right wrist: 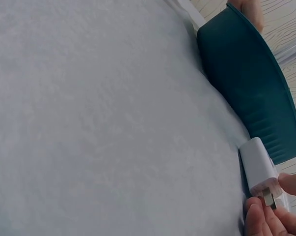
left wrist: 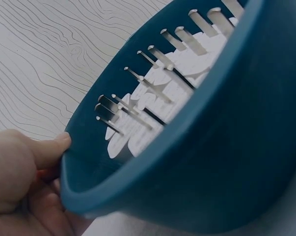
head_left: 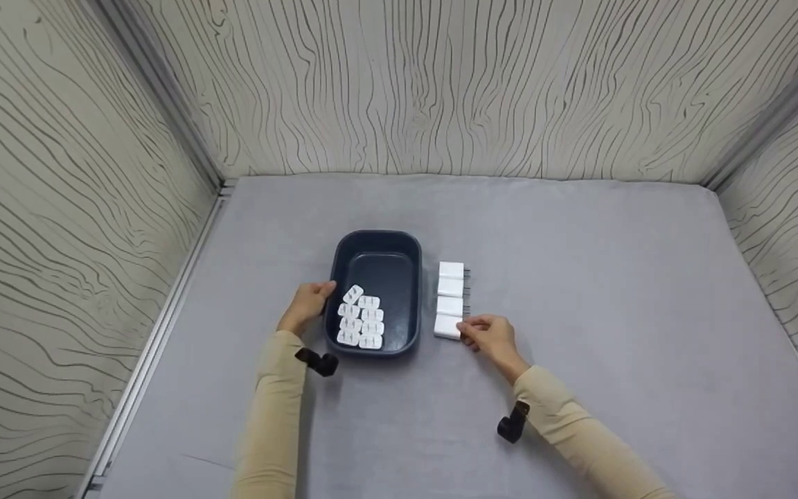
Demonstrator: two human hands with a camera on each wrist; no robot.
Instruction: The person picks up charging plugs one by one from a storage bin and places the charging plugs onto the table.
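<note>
My left hand (head_left: 307, 305) pinches the left rim of a dark blue-green plastic tub (head_left: 415, 298), thumb over the edge and fingers outside in the left wrist view. Several white plug chargers (left wrist: 192, 61) stand in the tub with their metal prongs up, grouped toward its near left part. To the tub's right, more white chargers lie in a row on the cloth, prongs pointing right. At the near end of that row, my right hand (head_left: 494, 338) holds the closest charger (right wrist: 256, 162) by its prong end, thumb on one side and fingertips by the prongs.
A grey cloth (head_left: 600, 291) covers the table. Patterned panels (head_left: 440, 90) rise at the back and both sides, with a metal rail (head_left: 156, 353) along the left edge. Each sleeve carries a small black wrist camera (head_left: 513, 421).
</note>
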